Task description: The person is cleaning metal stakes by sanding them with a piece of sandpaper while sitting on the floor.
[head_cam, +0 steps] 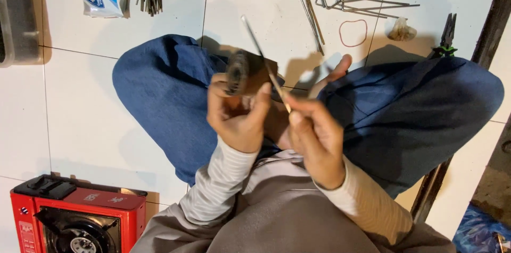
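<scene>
Head view: white tiled floor (80,109), person sitting cross-legged on it. Taking the red rubber band (353,33) as the landmark, bent metal rods (367,3) lie just above it, pliers (447,37) off to its right, and a red camp stove (80,216) sits far down-left. Left hand (237,114) grips a blurry dark round piece (238,72). Right hand (314,138) pinches a thin metal rod (263,61), tilted up-left over the lap.

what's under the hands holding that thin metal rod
Under the left hand and right hand with the rod lie blue-trousered crossed legs on white floor tiles. The floor directly beneath stays hidden.
</scene>
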